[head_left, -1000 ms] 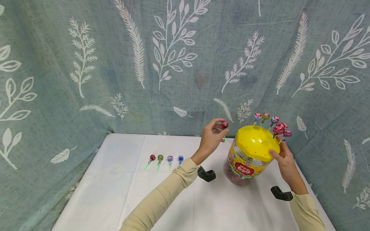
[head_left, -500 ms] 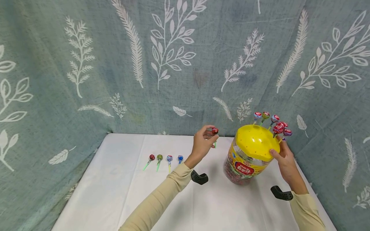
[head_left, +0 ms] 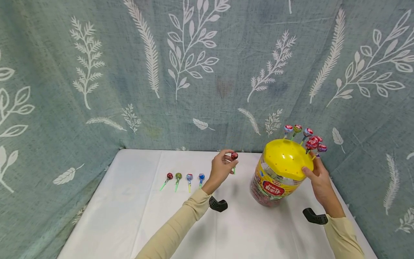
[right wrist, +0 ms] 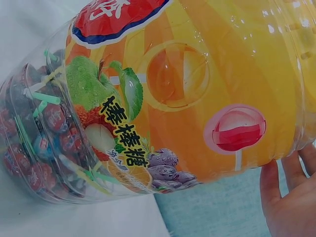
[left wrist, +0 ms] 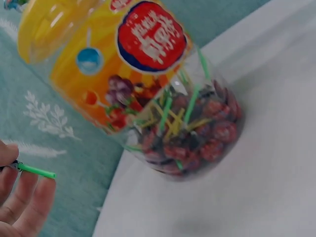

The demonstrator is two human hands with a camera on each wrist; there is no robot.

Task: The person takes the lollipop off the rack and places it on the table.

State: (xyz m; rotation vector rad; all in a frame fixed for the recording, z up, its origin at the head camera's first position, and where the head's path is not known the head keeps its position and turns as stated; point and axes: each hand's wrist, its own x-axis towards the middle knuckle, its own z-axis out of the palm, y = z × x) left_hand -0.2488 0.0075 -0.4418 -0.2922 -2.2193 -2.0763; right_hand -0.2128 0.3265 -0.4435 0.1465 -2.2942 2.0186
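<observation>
A dark red lollipop (head_left: 234, 155) with a green stick is pinched by my left hand (head_left: 222, 167), left of the jar and over the table. In the left wrist view its green stick (left wrist: 37, 171) juts past my fingers. My right hand (head_left: 319, 181) grips the yellow lid's right side on the big clear candy jar (head_left: 273, 187), which leans a little. Several wrapped lollipops (head_left: 308, 132) stand in holes along the far and right rim of the yellow lid (head_left: 288, 158). Loose lollipops (right wrist: 44, 148) fill the jar's bottom, seen through its wall.
Left of my left hand, several lollipops lie in a row on the white table (head_left: 136, 201): a dark red lollipop (head_left: 169, 176), a green lollipop (head_left: 178, 176) and two blue-topped ones (head_left: 189, 177). A leaf-patterned curtain (head_left: 207, 72) hangs close behind the table.
My left hand has drawn away from the jar, left and down toward the table, with the dark red lollipop still pinched. My right hand stays on the lid.
</observation>
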